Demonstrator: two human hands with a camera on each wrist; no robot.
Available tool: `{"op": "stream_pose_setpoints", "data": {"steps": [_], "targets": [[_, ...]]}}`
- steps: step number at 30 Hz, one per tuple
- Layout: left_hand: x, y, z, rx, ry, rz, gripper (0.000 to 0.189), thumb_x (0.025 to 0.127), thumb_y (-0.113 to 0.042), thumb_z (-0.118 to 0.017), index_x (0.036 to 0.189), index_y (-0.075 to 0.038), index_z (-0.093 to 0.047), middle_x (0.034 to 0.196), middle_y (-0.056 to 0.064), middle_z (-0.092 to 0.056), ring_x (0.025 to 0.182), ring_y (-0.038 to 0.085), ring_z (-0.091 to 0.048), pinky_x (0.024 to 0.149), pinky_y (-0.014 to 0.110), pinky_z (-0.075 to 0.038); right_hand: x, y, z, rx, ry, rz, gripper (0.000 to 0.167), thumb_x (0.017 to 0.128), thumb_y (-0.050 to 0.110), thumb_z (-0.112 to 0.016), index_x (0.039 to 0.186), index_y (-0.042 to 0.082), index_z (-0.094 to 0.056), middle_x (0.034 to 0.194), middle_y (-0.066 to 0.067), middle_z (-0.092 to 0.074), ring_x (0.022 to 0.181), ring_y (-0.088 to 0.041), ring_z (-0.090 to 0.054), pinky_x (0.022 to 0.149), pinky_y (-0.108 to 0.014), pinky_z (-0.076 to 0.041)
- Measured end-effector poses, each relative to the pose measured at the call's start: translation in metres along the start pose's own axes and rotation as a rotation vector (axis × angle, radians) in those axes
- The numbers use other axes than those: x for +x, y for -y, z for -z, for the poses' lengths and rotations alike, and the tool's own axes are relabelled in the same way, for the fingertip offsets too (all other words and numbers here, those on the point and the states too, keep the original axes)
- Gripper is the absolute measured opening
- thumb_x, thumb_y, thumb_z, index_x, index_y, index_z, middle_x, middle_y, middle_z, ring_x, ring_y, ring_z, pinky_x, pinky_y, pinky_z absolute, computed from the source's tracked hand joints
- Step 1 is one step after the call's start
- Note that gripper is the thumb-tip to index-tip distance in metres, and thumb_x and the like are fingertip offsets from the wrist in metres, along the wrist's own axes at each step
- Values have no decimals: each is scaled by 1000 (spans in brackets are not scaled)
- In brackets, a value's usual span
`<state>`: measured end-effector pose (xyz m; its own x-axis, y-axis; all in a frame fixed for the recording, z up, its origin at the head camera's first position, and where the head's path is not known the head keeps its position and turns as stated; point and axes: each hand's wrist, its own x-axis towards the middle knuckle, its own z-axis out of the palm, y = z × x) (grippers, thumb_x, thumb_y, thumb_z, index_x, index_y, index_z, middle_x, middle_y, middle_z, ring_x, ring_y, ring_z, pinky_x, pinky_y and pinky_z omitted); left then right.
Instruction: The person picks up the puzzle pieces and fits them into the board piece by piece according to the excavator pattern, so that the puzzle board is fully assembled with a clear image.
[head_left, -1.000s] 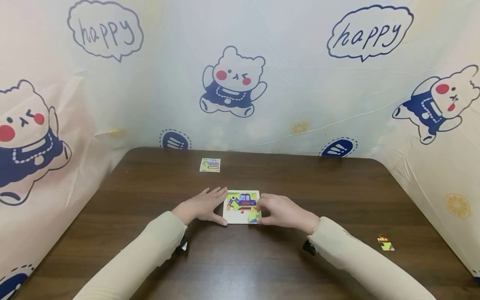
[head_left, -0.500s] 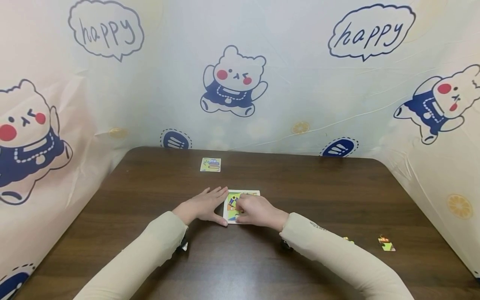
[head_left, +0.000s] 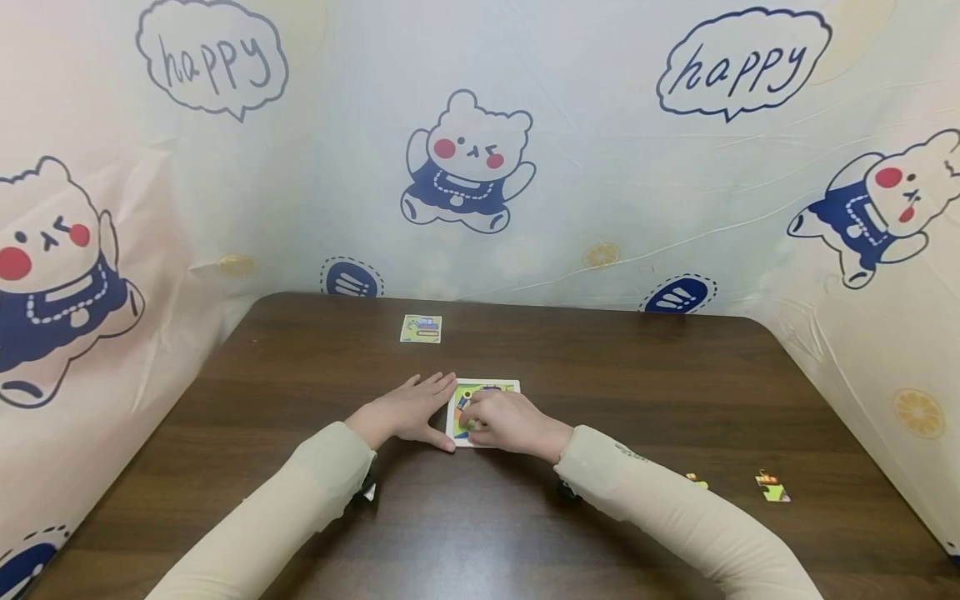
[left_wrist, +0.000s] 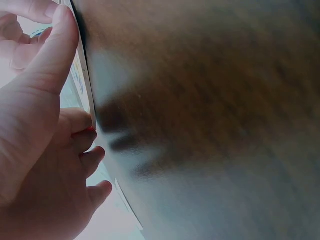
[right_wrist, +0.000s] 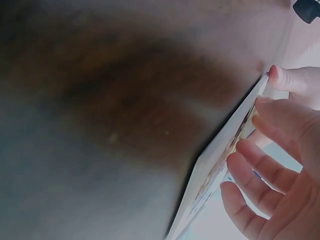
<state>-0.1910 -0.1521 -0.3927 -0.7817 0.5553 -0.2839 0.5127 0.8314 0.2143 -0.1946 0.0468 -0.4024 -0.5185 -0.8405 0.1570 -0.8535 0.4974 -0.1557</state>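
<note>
A white-framed jigsaw puzzle board (head_left: 451, 429) lies flat on the table in the head view, its picture showing a digger on green. My left hand (head_left: 405, 412) rests at its left edge with fingers extended, thumb at the lower left corner. Over the board reaches my right hand (head_left: 517, 423), its thumb and bent fingers holding a small puzzle piece (head_left: 472, 424) against the lower left part of the picture. Much of the board is hidden under this hand. From the right wrist view, the right thumb (right_wrist: 280, 110) and index finger sit close together at the board's surface.
A small picture card (head_left: 421, 328) lies farther back on the brown table (head_left: 315, 358). To the right are two loose puzzle pieces (head_left: 772, 487), one partly behind the right sleeve (head_left: 675, 492). A printed curtain (head_left: 570, 183) surrounds the table.
My right hand has moved left from the board's right edge with the puzzle piece, to the lower left of the picture. A loose piece beside the sleeve came into view. My left hand stayed put.
</note>
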Motion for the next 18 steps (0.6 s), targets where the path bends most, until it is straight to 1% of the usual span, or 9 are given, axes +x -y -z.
{"op": "stream_pose_setpoints", "data": {"steps": [3, 9, 13, 16, 18], "targets": [[0, 0, 0, 3, 1, -2, 101, 76, -60, -62, 145, 1, -21, 151, 14, -15, 137, 31, -13, 107, 51, -10, 1, 1, 1, -7, 4, 6, 12, 77, 12, -70, 88, 17, -72, 92, 6, -61, 83, -7, -54, 68, -23, -47], [1, 0, -1, 7, -4, 2, 101, 75, -60, -62, 145, 0, -21, 151, 14, -15, 137, 30, -13, 107, 51, -10, 2, 1, 2, 0, 11, 0, 11, 76, 13, -73, 86, 18, -73, 87, 7, -62, 78, -5, -55, 64, -21, -47], [1, 0, -1, 8, -2, 5, 101, 75, -61, -62, 145, 0, -21, 151, 13, -15, 137, 30, -12, 107, 51, -10, 3, 2, 2, 2, 24, -10, 11, 77, 15, -74, 88, 18, -74, 91, 7, -62, 81, -5, -56, 66, -21, -47], [2, 0, -1, 16, 0, 8, 101, 75, -61, -62, 145, 0, -21, 151, 13, -15, 137, 29, -12, 107, 51, -10, 2, 3, 3, 8, 47, -17, 13, 78, 17, -74, 91, 18, -74, 95, 6, -63, 85, -6, -57, 69, -22, -48], [2, 0, -1, 17, 2, 11, 101, 75, -61, -62, 145, 0, -22, 151, 13, -15, 137, 29, -12, 107, 51, -10, 3, 3, 4, 25, 63, -23, 14, 79, 16, -73, 93, 16, -75, 95, 5, -63, 85, -6, -57, 69, -21, -47]]}}
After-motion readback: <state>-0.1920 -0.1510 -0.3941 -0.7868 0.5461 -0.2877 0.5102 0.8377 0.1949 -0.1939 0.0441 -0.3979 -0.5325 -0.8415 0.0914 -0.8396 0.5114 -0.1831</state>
